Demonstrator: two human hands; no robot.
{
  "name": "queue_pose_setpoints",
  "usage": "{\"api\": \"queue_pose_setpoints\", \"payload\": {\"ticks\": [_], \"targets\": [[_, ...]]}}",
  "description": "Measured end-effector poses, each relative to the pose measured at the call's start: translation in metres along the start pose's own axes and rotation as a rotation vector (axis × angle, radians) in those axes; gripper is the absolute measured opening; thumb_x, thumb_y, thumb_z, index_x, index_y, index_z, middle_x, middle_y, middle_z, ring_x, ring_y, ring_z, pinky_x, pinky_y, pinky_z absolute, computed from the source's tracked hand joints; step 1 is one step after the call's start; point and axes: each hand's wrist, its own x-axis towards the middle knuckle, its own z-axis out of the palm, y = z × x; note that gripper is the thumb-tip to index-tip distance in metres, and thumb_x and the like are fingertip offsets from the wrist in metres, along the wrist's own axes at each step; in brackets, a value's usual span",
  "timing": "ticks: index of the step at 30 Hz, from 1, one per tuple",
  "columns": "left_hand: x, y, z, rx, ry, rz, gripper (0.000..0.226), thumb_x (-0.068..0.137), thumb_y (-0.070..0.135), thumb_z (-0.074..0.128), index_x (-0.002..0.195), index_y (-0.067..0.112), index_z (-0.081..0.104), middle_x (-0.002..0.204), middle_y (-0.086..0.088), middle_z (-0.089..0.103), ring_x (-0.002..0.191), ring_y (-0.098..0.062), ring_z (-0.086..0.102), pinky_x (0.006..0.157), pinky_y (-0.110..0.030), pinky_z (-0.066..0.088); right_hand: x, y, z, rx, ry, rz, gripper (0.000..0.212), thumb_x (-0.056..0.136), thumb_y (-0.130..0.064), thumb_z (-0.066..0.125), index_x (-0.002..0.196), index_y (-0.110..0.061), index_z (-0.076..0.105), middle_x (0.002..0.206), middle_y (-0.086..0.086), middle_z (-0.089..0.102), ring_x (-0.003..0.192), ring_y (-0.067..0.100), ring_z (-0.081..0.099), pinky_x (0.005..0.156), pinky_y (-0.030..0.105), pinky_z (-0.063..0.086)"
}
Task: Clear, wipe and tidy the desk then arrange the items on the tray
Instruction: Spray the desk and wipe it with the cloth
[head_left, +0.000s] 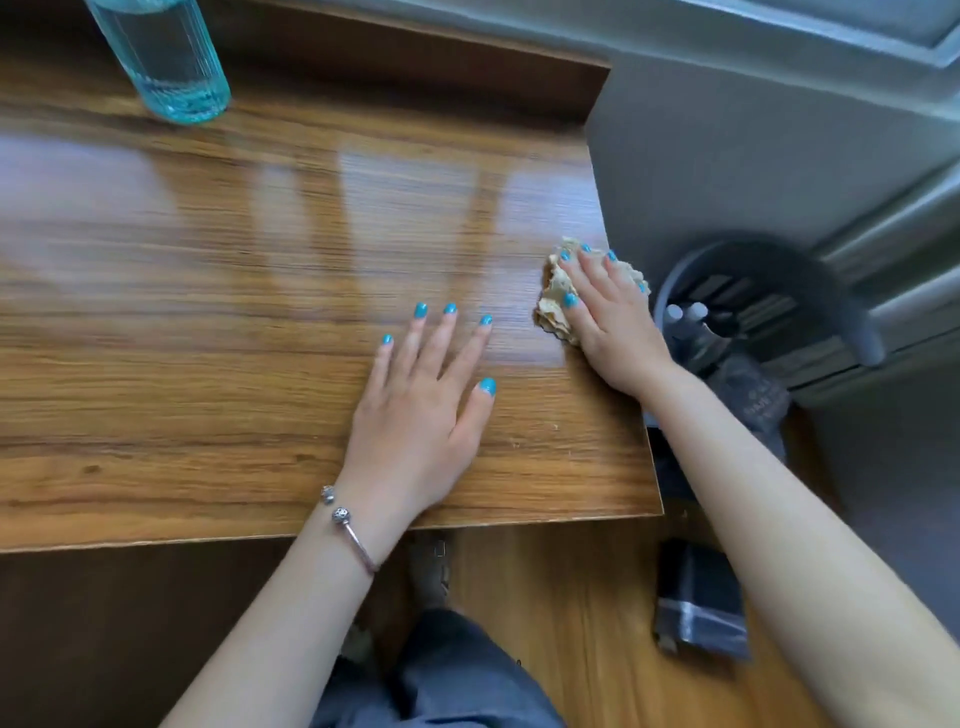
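1. Head view: I see my right hand (605, 317) pressing flat, fingers straight, on a crumpled beige cloth (558, 299) at the right edge of the wooden surface (234, 291).
2. My left hand (423, 410) lies open, palm down, on the surface just beside the cloth, a silver bracelet (348, 525) on its wrist.
3. A clear blue bottle (166, 57) stands at the far left.
4. A dark bin (769, 301) sits below the right edge.

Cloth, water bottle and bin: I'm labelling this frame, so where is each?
cloth (556, 299): head view, on its crumpled left part beside the fingers.
water bottle (166, 62): head view, on its clear blue body.
bin (852, 306): head view, on its dark rim.
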Motion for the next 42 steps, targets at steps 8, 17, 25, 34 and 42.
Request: {"api": "queue_pose_setpoints", "payload": {"ticks": [8,17,25,34,42], "targets": [[-0.072,-0.03,-0.005,0.078,0.083,-0.005,0.057,0.099,0.051,0.016,0.151,0.04,-0.004,0.161,0.007,-0.006,0.148,-0.014,-0.014,0.117,-0.038,-0.012,-0.164,-0.035,0.023,-0.143,0.077,0.317,0.051,0.104,-0.042,0.013,0.155,-0.035,0.011,0.164,-0.006,0.009,0.15,0.017,0.006,0.12,0.045,0.004],[-0.1,-0.064,-0.02,0.097,0.147,-0.187,0.059,0.099,0.05,0.019,0.152,0.038,-0.002,0.162,0.004,-0.003,0.148,-0.017,-0.011,0.117,-0.039,-0.009,-0.137,-0.195,0.075,-0.113,0.005,0.045,0.054,0.101,-0.048,0.011,0.153,-0.042,-0.003,0.163,-0.008,-0.006,0.149,0.019,-0.015,0.118,0.047,-0.012],[-0.103,-0.109,-0.024,0.167,0.161,-0.237,0.057,0.098,0.054,0.009,0.152,0.038,-0.003,0.162,0.003,0.0,0.149,-0.019,-0.006,0.119,-0.042,-0.004,-0.148,-0.104,0.037,-0.12,0.149,0.595,0.055,0.103,-0.041,0.019,0.156,-0.032,0.008,0.164,-0.002,0.007,0.15,0.026,0.005,0.119,0.053,0.003],[-0.104,-0.132,-0.049,0.231,0.206,-0.257,0.057,0.098,0.053,0.012,0.15,0.037,-0.002,0.162,0.002,0.004,0.149,-0.019,-0.003,0.118,-0.043,-0.004,-0.13,-0.202,0.079,-0.164,0.006,0.0,0.054,0.1,-0.049,0.007,0.152,-0.045,-0.006,0.163,-0.011,-0.005,0.15,0.017,-0.01,0.117,0.042,-0.011],[-0.116,-0.21,-0.089,0.295,0.163,-0.155,0.059,0.095,0.058,0.005,0.149,0.04,-0.013,0.157,0.006,-0.021,0.145,-0.016,-0.023,0.117,-0.038,-0.015,-0.117,-0.292,0.095,-0.093,0.129,0.371,0.056,0.101,-0.045,0.018,0.155,-0.037,0.005,0.165,-0.002,0.003,0.151,0.026,-0.001,0.12,0.049,-0.002]]}}
